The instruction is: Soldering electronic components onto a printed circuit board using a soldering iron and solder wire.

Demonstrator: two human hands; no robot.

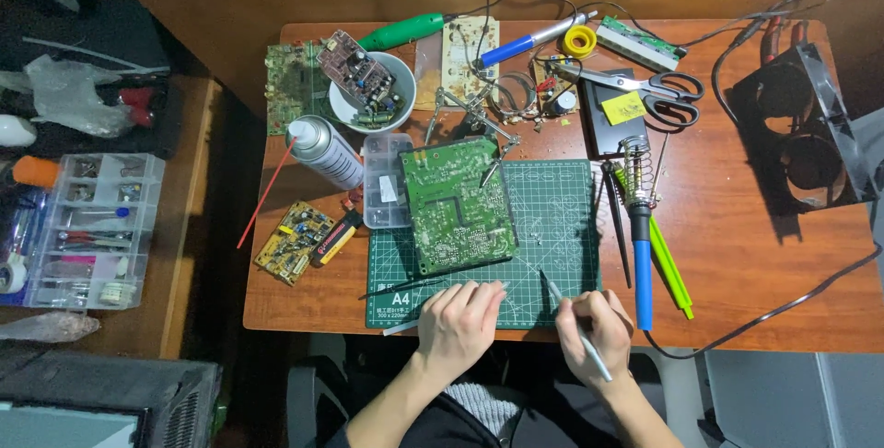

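My left hand (pixel 458 321) rests palm down on the near edge of the green cutting mat (pixel 552 218), fingers loosely curled, holding nothing that I can see. My right hand (pixel 599 330) grips a slim silver tool (pixel 571 322) like a pen, its tip pointing up and left over the mat. A large green circuit board (pixel 456 209) lies on the mat's left half, just beyond my left hand. A thin dark rod (pixel 414 285) lies across the mat near the left fingers.
A blue-handled soldering iron (pixel 641 245) and a green pen (pixel 669 268) lie right of the mat. Spray can (pixel 324 151), white bowl of boards (pixel 371 91), small clear box (pixel 387 181), scissors (pixel 658 89) and a small yellow board (pixel 295 242) crowd the wooden table (pixel 755 255). A parts organiser (pixel 87 232) sits left.
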